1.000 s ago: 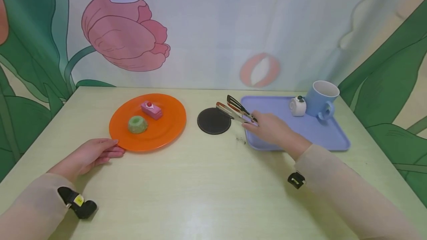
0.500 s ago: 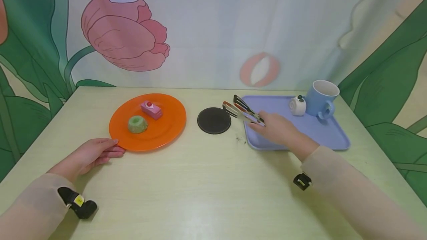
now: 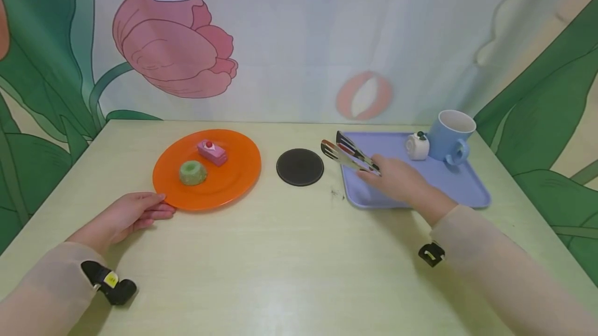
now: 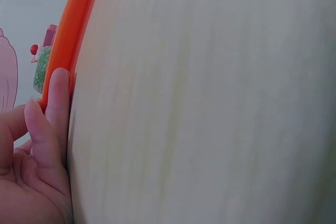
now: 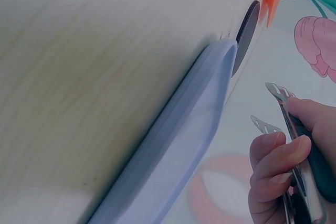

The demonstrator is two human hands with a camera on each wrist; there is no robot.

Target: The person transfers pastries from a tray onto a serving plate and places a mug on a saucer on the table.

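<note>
My left hand [image 3: 133, 217] pinches the near-left rim of an orange plate [image 3: 233, 183], thumb on top and fingers beneath, as the left wrist view also shows. On the plate lie a pink cake slice [image 3: 213, 154] with a red berry and a green ring-shaped cake [image 3: 192, 173]. My right hand [image 3: 399, 180] holds metal serving tongs [image 3: 348, 154] over the left part of a lilac tray [image 3: 383, 198]. The tongs' slotted ends are spread, with nothing between them, and point left. In the right wrist view the fingers curl round the tongs' dark handle [image 5: 310, 156].
On the tray's back right stand a white roll cake [image 3: 417, 147] and a blue mug [image 3: 449, 136], side by side. A round black coaster [image 3: 300, 167] lies between plate and tray. Behind the table [image 3: 261, 263] hangs a printed curtain [image 3: 289, 40].
My right hand has moved to the right with the tongs, from beside the coaster to over the tray. The left hand and the plate have stayed in place.
</note>
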